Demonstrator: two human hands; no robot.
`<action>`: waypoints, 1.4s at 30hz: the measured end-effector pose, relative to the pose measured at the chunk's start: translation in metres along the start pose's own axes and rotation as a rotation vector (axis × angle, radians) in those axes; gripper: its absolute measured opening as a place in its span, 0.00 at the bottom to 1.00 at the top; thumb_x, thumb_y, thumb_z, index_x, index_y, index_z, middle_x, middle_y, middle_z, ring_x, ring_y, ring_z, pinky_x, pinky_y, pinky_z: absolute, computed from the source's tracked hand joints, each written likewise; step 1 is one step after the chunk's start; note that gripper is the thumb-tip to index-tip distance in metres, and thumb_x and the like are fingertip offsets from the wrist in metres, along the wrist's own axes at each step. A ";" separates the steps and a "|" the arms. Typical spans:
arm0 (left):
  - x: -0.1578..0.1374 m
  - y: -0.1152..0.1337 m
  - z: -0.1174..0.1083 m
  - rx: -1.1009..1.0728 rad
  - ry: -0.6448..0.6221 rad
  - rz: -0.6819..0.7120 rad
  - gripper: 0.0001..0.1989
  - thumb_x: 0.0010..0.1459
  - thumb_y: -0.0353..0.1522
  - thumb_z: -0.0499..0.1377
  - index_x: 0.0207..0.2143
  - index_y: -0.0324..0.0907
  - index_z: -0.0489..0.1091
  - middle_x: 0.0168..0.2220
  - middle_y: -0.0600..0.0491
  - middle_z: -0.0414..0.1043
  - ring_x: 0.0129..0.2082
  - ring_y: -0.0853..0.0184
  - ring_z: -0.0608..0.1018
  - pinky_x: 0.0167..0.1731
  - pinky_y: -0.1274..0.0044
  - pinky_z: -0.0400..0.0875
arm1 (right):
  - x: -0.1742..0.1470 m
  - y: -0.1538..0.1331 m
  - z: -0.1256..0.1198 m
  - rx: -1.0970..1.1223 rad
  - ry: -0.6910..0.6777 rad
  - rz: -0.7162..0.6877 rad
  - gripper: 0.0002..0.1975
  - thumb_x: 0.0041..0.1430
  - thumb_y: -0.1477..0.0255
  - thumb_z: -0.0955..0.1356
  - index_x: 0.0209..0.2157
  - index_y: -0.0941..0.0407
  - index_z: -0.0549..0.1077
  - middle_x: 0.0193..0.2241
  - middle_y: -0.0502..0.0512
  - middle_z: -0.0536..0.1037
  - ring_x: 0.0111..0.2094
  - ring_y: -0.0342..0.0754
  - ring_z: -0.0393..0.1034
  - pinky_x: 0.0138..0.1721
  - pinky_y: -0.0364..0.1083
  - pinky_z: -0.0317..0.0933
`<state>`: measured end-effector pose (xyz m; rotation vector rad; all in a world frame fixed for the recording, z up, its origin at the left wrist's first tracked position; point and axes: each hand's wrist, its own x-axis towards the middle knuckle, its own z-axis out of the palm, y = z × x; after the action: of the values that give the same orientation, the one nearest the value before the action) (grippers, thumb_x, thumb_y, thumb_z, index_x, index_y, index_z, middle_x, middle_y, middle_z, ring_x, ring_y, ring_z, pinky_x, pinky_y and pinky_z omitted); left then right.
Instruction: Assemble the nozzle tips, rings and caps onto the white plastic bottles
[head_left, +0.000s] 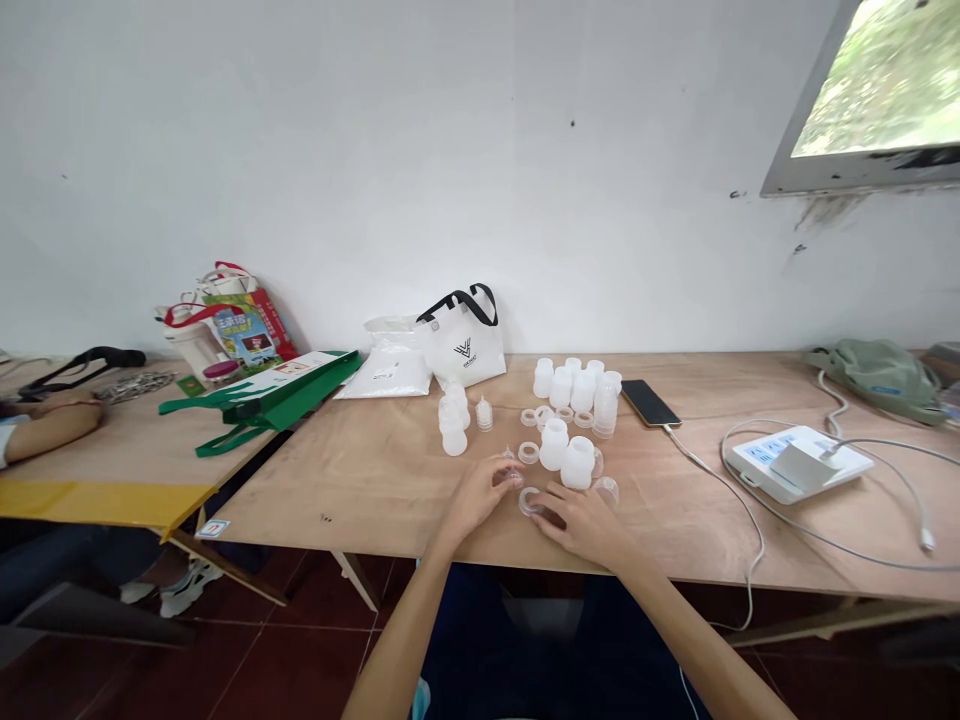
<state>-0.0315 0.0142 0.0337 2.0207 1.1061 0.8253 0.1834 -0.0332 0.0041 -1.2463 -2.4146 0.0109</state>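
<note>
My left hand [480, 492] is closed, its fingers pinching a small clear nipple-shaped piece [509, 454] just above the table. My right hand [576, 518] is closed, with fingertips on a translucent ring [528, 501] near the front edge. Another ring [529, 452] lies a little behind it. Two frosted white baby bottles [576, 464] stand right behind my right hand, and a clear dome cap [606, 490] lies beside it. To the left are several frosted bottles [453, 432] in a row and a clear ridged piece with a nipple-like tip [484, 414].
More frosted bottles [566, 382], loose rings [583, 419] and stacked clear caps [604, 408] are farther back. A charging phone [650, 403] and white power strip [795, 460] lie right. A white tote [465, 345], plastic package [390, 365] and green bag [281, 400] lie left. Someone's arm [56, 425] rests far left.
</note>
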 end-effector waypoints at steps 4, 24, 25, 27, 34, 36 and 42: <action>-0.003 0.003 -0.009 -0.138 0.059 -0.043 0.17 0.63 0.35 0.61 0.54 0.46 0.69 0.49 0.49 0.78 0.46 0.63 0.80 0.47 0.71 0.74 | 0.001 -0.003 -0.002 0.066 0.006 -0.036 0.13 0.72 0.66 0.61 0.47 0.50 0.76 0.42 0.56 0.77 0.36 0.50 0.74 0.31 0.45 0.61; -0.015 0.034 -0.006 0.024 -0.046 -0.025 0.15 0.61 0.45 0.62 0.44 0.45 0.73 0.36 0.56 0.77 0.34 0.65 0.76 0.35 0.76 0.68 | 0.014 -0.020 0.012 1.308 0.167 0.490 0.21 0.64 0.49 0.66 0.44 0.53 0.69 0.26 0.48 0.74 0.25 0.44 0.71 0.16 0.39 0.63; -0.015 0.032 -0.004 0.007 -0.027 -0.037 0.16 0.60 0.46 0.63 0.42 0.45 0.72 0.36 0.56 0.77 0.33 0.66 0.75 0.34 0.76 0.68 | 0.013 -0.021 0.012 1.316 0.175 0.484 0.21 0.64 0.49 0.67 0.44 0.53 0.69 0.28 0.48 0.74 0.26 0.44 0.72 0.16 0.39 0.63; -0.013 0.029 -0.002 -0.025 0.002 -0.043 0.15 0.60 0.46 0.64 0.40 0.44 0.71 0.35 0.56 0.76 0.32 0.67 0.75 0.34 0.77 0.67 | 0.013 -0.022 0.011 1.325 0.180 0.463 0.22 0.63 0.50 0.69 0.48 0.52 0.67 0.34 0.51 0.76 0.27 0.44 0.72 0.16 0.39 0.63; -0.009 0.028 0.005 -0.103 0.065 0.079 0.13 0.62 0.43 0.63 0.38 0.43 0.72 0.40 0.53 0.72 0.33 0.69 0.73 0.35 0.77 0.70 | 0.012 -0.025 0.007 1.333 0.152 0.403 0.26 0.66 0.52 0.67 0.59 0.49 0.66 0.36 0.52 0.76 0.25 0.43 0.72 0.18 0.39 0.64; -0.008 0.029 0.005 -0.137 0.074 0.107 0.12 0.62 0.43 0.63 0.38 0.43 0.74 0.44 0.52 0.69 0.35 0.69 0.74 0.38 0.76 0.71 | 0.012 -0.023 0.008 1.349 0.169 0.401 0.26 0.67 0.52 0.66 0.60 0.48 0.66 0.37 0.53 0.76 0.27 0.44 0.73 0.17 0.40 0.64; -0.008 0.032 -0.006 -0.186 0.001 0.113 0.12 0.66 0.40 0.59 0.48 0.48 0.76 0.46 0.51 0.69 0.39 0.67 0.74 0.42 0.75 0.72 | 0.011 -0.022 0.010 1.357 0.174 0.413 0.27 0.68 0.53 0.65 0.63 0.48 0.67 0.31 0.53 0.76 0.28 0.46 0.73 0.18 0.40 0.65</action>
<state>-0.0258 -0.0043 0.0614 1.9400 0.8870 0.9503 0.1570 -0.0358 0.0035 -0.8984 -1.3312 1.3210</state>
